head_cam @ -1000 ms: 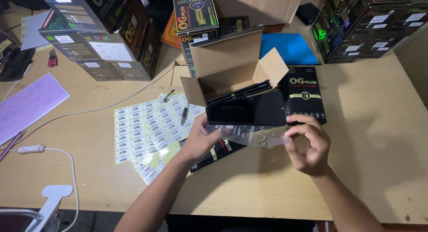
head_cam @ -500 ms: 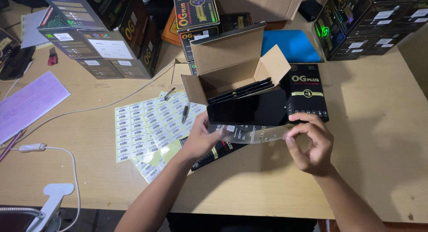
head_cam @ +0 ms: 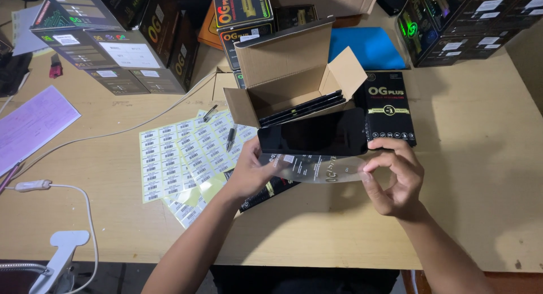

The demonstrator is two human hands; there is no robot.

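While my left hand (head_cam: pixel 249 175) and right hand (head_cam: pixel 396 178) pinch the clear film (head_cam: pixel 314 168) by its ends, mid-frame, it hangs just below the black glass panel (head_cam: pixel 311 138). Looks like the peel/align step. Next move likely needs square edges over the desk (head_cam: pixel 481 158).

Both hands (head_cam: pixel 251 172) (head_cam: pixel 396 178) hold clear film (head_cam: pixel 317 168) over table (head_cam: pixel 481 158)

Under our left hand (head_cam: pixel 249 175) part of a flat black pack (head_cam: pixel 268 191) is hidden; beyond the right hand (head_cam: pixel 396 178), the dark boxes (head_cam: pixel 469 22) are cut off by the edge
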